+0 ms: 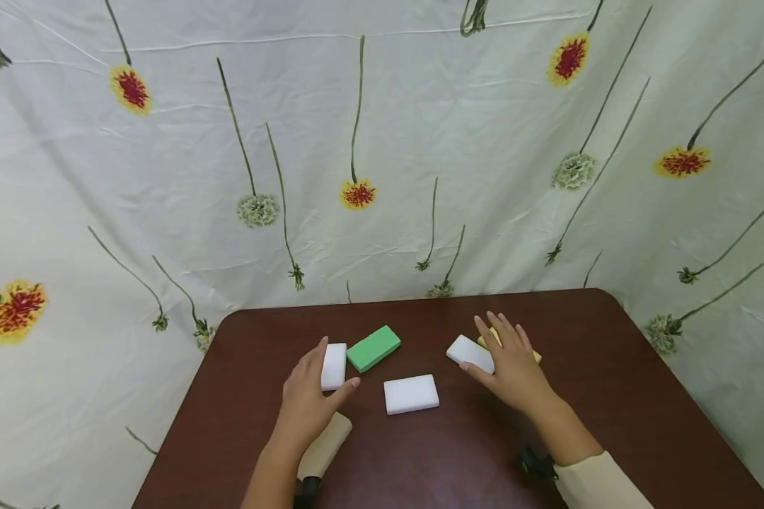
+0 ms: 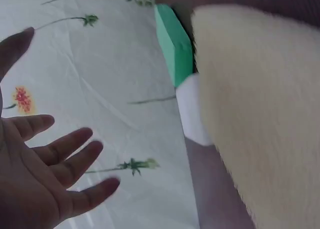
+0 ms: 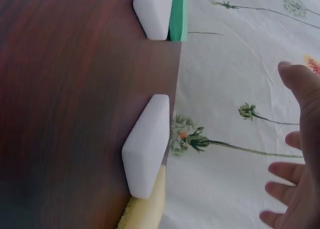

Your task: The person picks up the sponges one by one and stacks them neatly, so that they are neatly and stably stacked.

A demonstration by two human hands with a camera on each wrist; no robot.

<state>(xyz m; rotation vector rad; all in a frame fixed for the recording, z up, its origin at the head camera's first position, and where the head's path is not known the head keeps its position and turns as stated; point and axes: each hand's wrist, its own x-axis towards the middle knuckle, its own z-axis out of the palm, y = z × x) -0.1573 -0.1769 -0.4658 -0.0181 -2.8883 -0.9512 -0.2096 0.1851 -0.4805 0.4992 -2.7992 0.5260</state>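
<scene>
We have both hands released, fingers spread and nothing grasped: the left hand [image 1: 308,396] hangs over the left white block [image 1: 334,367], and the right hand [image 1: 514,364] hovers above the right white block [image 1: 469,353] and the yellow sponge [image 3: 147,211]. All of these lie on the desk [image 1: 420,459], with the middle white block [image 1: 411,394] apart between the two groups. Our likeliest trouble, we judge, is crowding. On the left, the green block [image 1: 373,348] sits just beside the white one, perhaps touching, so a thumb closing from that side could shove it askew. On the right, the white block and the yellow sponge overlap in our view, and we cannot tell whether one rests on the other; pinching carelessly there might take both or slide the sponge away. The beige block [image 1: 326,444] lies beside our left forearm, right by the black wrist camera [image 1: 307,489], so a low sweep of that arm could nudge it out of place. The smooth-looking desk may let light blocks skid if we press at an edge rather than grip both sides, and a hard push forward could send the green block toward the flowered cloth [image 1: 420,106] behind.
</scene>
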